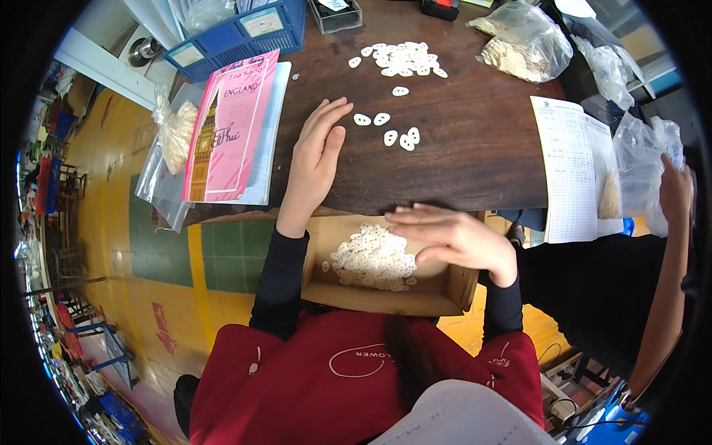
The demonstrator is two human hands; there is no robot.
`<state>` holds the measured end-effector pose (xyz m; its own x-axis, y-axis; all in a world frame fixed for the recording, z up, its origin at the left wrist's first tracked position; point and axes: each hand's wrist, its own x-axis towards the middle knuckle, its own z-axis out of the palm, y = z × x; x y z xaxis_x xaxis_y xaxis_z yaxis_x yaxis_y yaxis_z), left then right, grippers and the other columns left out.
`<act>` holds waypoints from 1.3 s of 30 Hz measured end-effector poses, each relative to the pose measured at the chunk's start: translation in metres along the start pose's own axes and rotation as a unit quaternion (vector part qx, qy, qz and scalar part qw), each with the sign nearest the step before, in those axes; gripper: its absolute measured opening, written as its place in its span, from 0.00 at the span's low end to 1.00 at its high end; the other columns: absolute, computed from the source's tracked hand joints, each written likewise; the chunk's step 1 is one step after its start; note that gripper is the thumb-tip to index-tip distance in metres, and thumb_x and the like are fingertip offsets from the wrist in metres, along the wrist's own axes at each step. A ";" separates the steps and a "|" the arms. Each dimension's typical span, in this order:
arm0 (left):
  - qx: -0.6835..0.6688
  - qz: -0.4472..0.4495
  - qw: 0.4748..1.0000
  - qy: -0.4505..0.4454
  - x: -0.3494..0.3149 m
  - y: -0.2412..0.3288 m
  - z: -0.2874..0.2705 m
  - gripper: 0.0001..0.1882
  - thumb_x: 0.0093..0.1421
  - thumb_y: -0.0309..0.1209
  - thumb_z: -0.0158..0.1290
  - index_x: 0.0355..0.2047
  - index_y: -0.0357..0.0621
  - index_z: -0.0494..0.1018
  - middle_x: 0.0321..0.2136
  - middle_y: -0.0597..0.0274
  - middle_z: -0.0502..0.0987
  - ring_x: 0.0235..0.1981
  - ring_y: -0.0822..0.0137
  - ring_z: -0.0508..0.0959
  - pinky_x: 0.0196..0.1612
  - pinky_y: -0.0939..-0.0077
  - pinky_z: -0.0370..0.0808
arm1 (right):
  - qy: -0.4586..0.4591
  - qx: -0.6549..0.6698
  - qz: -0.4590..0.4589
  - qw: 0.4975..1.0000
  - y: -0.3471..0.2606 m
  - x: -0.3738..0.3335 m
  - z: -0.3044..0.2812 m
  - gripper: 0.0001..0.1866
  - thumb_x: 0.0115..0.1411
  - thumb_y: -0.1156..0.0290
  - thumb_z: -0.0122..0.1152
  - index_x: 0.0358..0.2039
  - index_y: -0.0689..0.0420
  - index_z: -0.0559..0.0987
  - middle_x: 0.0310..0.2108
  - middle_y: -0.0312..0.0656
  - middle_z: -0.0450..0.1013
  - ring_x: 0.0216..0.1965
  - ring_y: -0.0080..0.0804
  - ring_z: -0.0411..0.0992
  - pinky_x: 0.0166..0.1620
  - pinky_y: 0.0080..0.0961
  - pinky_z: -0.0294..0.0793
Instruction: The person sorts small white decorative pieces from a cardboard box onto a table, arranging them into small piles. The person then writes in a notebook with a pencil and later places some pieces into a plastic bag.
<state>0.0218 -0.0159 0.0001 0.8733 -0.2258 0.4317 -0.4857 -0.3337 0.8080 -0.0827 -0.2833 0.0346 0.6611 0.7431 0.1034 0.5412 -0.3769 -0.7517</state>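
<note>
My left hand [317, 156] rests on its edge on the dark wooden table [460, 159], fingers stretched out, left of several loose white pieces [391, 138]. These are small, flat and rounded, with dark holes. Over the table's front edge hovers my right hand [456, 236], fingers extended and nothing visible in them. Beneath it an open cardboard box [441, 285] holds a heap of the same white pieces [371, 256]. Farther back on the table lies another pile of white pieces [404, 58], with a single piece [400, 91] just in front of it.
At left lie a pink notebook [236, 126] and a bag of pale pieces [178, 137], below a blue basket [245, 37]. A clear bag [523, 44] stands back right. Written sheets [567, 163] lie at right, where another person's hand [676, 189] touches a plastic bag [639, 159].
</note>
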 end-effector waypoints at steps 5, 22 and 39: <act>-0.020 -0.010 1.000 0.015 0.000 0.000 -0.001 0.18 0.76 0.37 0.47 0.58 0.41 0.76 0.61 0.52 0.75 0.70 0.49 0.67 0.70 0.58 0.64 | 0.184 -0.161 0.095 0.965 0.026 0.031 -0.020 0.29 0.68 0.57 0.59 0.68 0.51 0.72 0.71 0.47 0.64 0.74 0.50 0.58 0.75 0.49 0.53; -0.066 -0.033 0.997 0.035 0.001 -0.002 -0.002 0.19 0.78 0.39 0.43 0.55 0.40 0.77 0.59 0.53 0.77 0.68 0.51 0.69 0.69 0.60 0.65 | 0.108 -0.078 0.027 0.991 0.019 0.047 -0.023 0.29 0.67 0.63 0.61 0.68 0.53 0.72 0.74 0.47 0.59 0.76 0.53 0.52 0.76 0.51 0.50; 0.029 -0.045 0.998 0.035 0.001 -0.007 -0.001 0.20 0.78 0.39 0.43 0.52 0.37 0.79 0.59 0.53 0.77 0.70 0.52 0.67 0.70 0.61 0.62 | -0.016 0.081 0.023 0.996 0.005 0.028 -0.025 0.43 0.65 0.41 0.55 0.71 0.59 0.66 0.75 0.49 0.57 0.77 0.51 0.49 0.77 0.48 0.46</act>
<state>0.0266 -0.0131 -0.0049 0.9131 -0.1279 0.3871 -0.4045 -0.4029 0.8210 -0.0487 -0.2783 0.0502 0.6648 0.7455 0.0485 0.4182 -0.3175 -0.8511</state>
